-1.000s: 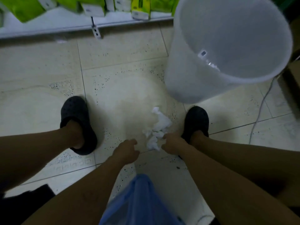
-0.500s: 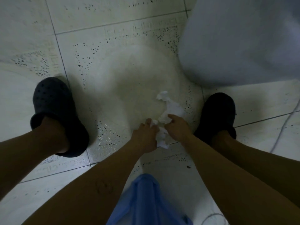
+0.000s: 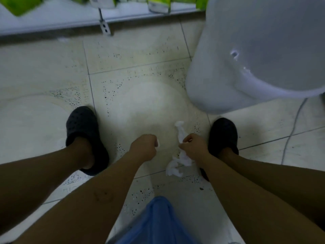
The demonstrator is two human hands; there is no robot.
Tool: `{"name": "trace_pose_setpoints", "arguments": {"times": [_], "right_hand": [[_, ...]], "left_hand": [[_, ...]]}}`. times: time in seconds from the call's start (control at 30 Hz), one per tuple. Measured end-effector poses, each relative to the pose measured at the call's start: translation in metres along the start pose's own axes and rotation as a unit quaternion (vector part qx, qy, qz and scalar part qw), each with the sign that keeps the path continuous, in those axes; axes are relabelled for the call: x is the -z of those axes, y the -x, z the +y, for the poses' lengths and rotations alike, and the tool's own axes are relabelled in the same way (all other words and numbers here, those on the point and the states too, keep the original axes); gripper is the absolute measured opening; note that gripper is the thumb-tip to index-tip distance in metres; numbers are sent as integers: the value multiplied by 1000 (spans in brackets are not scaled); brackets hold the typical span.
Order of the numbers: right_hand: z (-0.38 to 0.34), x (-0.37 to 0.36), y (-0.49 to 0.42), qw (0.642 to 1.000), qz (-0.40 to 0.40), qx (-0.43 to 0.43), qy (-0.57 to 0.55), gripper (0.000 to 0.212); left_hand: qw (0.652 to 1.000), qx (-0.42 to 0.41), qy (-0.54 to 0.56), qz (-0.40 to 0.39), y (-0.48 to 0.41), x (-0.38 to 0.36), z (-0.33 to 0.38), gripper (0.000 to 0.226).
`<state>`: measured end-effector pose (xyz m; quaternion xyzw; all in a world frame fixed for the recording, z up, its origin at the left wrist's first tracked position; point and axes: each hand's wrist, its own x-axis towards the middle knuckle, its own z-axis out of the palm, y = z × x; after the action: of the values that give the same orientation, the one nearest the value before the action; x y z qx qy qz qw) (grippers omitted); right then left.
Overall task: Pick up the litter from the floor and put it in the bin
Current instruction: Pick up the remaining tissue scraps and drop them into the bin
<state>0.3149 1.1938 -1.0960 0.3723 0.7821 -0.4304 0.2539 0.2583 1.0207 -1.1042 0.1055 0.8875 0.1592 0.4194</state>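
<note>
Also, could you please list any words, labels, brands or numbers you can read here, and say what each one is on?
No text in this view can be read.
On the green packs on the shelf: white labels, print too blurred to read.
On the floor tile: faint pale markings, illegible.
On the bin: a small mark on its wall, no legible text.
On the crumpled paper: no print seen.

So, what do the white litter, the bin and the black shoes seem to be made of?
The litter looks like thin tissue paper, matt white: crumpled and twisted where the right hand grips it. The bin seems moulded plastic, pale and slightly translucent, with a smooth wall. The shoes look like black foam or rubber clogs, matt, with punched holes.
</note>
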Motion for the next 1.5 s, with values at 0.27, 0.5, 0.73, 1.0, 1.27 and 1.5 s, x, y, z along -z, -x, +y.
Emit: {"name": "trace_pose_setpoints", "arguments": {"times": [0.27,0.5,0.73,1.0,1.27,1.5], "right_hand": [[-66,68,57,992,-51,114,34,31],[-123,153,121,970,9,238,45,6],[-140,254,147,949,108,282,88,5],[-86,304,103,948,171,230,-138,5],[-79,313,69,972,96,205,-58,66],[-76,300,88,953,60,235,184,65]], "left_hand": [[985,-62,100,124,71,90,32,36],[958,-118,136,223,122,138,94,8],[938,-158,139,275,138,161,157,15],[938,-155,87,297,99,177,230,12],[950,-143,66,271,53,161,267,67],[938,-173,-61,294,67,133,228,62]]}}
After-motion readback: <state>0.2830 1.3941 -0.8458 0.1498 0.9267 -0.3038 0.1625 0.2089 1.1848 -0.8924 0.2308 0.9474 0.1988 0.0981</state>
